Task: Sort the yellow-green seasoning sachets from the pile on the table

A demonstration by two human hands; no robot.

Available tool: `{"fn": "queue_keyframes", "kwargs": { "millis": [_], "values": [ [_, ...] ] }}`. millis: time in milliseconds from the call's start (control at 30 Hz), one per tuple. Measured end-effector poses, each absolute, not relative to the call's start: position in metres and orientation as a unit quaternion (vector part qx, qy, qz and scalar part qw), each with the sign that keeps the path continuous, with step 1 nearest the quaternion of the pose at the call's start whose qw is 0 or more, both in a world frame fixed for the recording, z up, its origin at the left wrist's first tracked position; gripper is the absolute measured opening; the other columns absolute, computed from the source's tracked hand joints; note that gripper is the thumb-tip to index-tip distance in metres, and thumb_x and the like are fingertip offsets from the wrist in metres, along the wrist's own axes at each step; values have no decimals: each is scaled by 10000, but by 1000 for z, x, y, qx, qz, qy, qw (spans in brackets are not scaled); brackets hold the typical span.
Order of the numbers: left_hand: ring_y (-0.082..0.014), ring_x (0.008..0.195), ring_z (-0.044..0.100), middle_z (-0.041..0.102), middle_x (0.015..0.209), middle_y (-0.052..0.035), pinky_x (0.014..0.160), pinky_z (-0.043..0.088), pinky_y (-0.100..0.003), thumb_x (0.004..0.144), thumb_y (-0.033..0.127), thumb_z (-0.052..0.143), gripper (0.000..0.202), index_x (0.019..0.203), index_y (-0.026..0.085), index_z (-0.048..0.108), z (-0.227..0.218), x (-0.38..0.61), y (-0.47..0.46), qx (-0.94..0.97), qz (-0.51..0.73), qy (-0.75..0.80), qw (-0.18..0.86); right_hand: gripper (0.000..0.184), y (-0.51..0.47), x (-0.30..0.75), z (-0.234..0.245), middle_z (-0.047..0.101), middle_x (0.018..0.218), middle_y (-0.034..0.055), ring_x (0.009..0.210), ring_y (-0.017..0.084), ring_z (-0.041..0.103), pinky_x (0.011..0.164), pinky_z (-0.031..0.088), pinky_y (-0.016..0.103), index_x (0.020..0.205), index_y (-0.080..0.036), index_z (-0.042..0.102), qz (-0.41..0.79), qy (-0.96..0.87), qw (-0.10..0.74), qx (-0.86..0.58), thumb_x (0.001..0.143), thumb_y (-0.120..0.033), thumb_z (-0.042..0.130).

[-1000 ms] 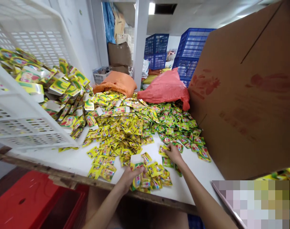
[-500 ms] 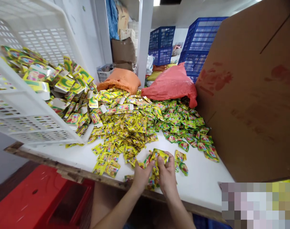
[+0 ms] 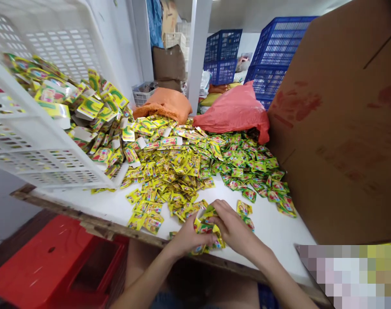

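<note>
Near the table's front edge, my left hand (image 3: 188, 237) is closed round a small yellow-green carton (image 3: 200, 226) whose white flap stands up. My right hand (image 3: 231, 226) is at the carton's open end, its fingers curled over a yellow sachet (image 3: 210, 213); whether the sachet is inside the carton is hidden by the fingers. More sachets lie under both hands. Beyond them spreads a heap of yellow sachets (image 3: 169, 176), with a heap of green sachets (image 3: 247, 161) to its right. Flat printed cartons (image 3: 165, 141) lie behind the yellow heap.
A tipped white crate (image 3: 50, 148) at left spills cartons onto the white table (image 3: 272, 240). An orange sack (image 3: 165, 103) and a red sack (image 3: 237, 109) lie at the back. A large cardboard box (image 3: 340, 141) walls off the right; a red stool (image 3: 43, 262) stands below left.
My right hand has swung in over the carton, bringing the sachet from beside it to its open end. My left hand keeps hold of the carton. The view has shifted slightly.
</note>
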State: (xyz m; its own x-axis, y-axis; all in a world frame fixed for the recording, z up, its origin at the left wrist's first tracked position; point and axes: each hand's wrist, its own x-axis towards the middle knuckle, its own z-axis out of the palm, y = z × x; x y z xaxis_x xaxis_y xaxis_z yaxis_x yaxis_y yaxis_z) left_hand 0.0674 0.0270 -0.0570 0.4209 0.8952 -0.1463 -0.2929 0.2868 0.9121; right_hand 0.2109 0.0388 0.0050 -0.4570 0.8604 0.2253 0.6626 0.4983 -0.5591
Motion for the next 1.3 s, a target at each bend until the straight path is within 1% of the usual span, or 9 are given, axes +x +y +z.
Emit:
{"fn": "queue_keyframes", "kwargs": {
  "millis": [200, 367, 467, 633, 733, 833, 1033, 1167, 1300],
  "values": [
    [-174, 768, 568, 622, 765, -7, 757, 445, -295, 546, 160, 738, 377, 896, 129, 599, -67, 69, 35, 510, 433, 351, 655, 149, 39, 206, 10, 490, 856, 46, 834, 196, 450, 699, 394, 305, 761, -199, 447, 165, -851, 196, -459, 766, -49, 449],
    [-205, 870, 563, 636, 903, -35, 809, 437, -316, 556, 152, 728, 482, 1011, 136, 570, -72, 70, 37, 535, 431, 361, 630, 155, 36, 199, 3, 492, 849, 55, 827, 205, 451, 687, 395, 316, 746, -192, 474, 129, -843, 186, -488, 741, -37, 466],
    [-216, 966, 534, 612, 1036, -47, 905, 386, -333, 549, 151, 737, 522, 1042, 153, 564, -76, 70, 38, 557, 449, 355, 602, 167, 33, 197, -5, 501, 883, 67, 851, 212, 458, 713, 402, 333, 781, -185, 519, 123, -858, 182, -463, 736, -31, 471],
    [-222, 946, 546, 626, 997, -49, 877, 407, -350, 584, 196, 728, 505, 1057, 146, 559, -86, 68, 46, 566, 425, 343, 618, 243, 32, 204, -17, 554, 926, 53, 893, 196, 495, 776, 417, 334, 1020, -201, 509, 181, -814, 293, -467, 811, -90, 455],
    [-239, 1009, 523, 624, 1022, -56, 923, 377, -360, 579, 191, 730, 478, 1031, 141, 582, -91, 68, 50, 585, 419, 342, 604, 194, 31, 206, -28, 570, 923, 54, 909, 214, 487, 783, 407, 359, 968, -219, 564, 148, -804, 321, -479, 820, -128, 477],
    [-244, 1068, 499, 603, 1093, -69, 977, 331, -377, 593, 213, 725, 531, 1092, 154, 553, -95, 68, 53, 584, 427, 315, 614, 158, 29, 205, -40, 532, 1090, 66, 1024, 242, 435, 848, 374, 406, 885, -237, 620, 126, -798, 324, -492, 814, -160, 502],
    [-234, 1038, 526, 575, 1120, -88, 917, 384, -360, 633, 235, 700, 578, 1151, 170, 451, -103, 65, 50, 584, 418, 316, 620, 134, 28, 216, -52, 514, 1179, 47, 1103, 259, 411, 890, 355, 435, 821, -260, 660, 220, -801, 276, -483, 809, -297, 531],
    [-179, 889, 582, 600, 1004, -55, 817, 431, -318, 682, 191, 659, 577, 1145, 216, 315, -102, 63, 38, 527, 483, 388, 582, 182, 26, 218, -77, 588, 957, 53, 924, 202, 543, 817, 430, 360, 995, -232, 539, 335, -692, 394, -504, 825, -288, 507],
    [-161, 876, 579, 592, 989, -37, 795, 427, -295, 718, 162, 615, 507, 1085, 234, 274, -101, 61, 28, 506, 505, 386, 583, 207, 20, 207, -105, 595, 882, 32, 831, 170, 582, 759, 465, 301, 969, -215, 486, 384, -573, 516, -508, 797, -307, 554]
  ]
}}
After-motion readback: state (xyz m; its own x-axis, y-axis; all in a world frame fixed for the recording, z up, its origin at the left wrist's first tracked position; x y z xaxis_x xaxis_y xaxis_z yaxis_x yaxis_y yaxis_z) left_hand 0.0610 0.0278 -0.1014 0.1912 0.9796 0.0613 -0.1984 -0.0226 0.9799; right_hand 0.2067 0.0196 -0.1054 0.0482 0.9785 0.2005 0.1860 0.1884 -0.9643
